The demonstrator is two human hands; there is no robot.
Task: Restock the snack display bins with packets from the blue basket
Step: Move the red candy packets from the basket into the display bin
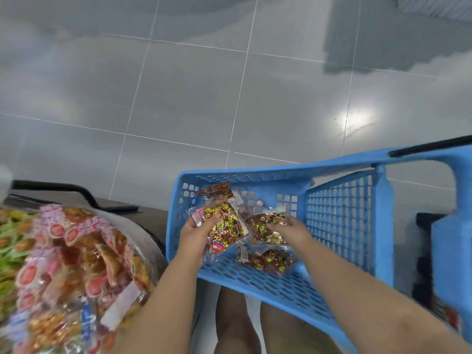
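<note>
The floor [191,98] was laid in large grey glossy tiles, parted by thin pale grout lines [240,83] that ran in a slanted grid. A bright round glare [356,120] lay on one tile towards the right, straddling a grout line. A broad dark reflection [370,47] spread over the tiles at upper right, and a pale ribbed surface [439,6] cut into the top right corner. At left, a black rail [76,189] bent down onto a dark grey ledge [153,213]. A dark, blurred object [422,238] stood at the right edge.
</note>
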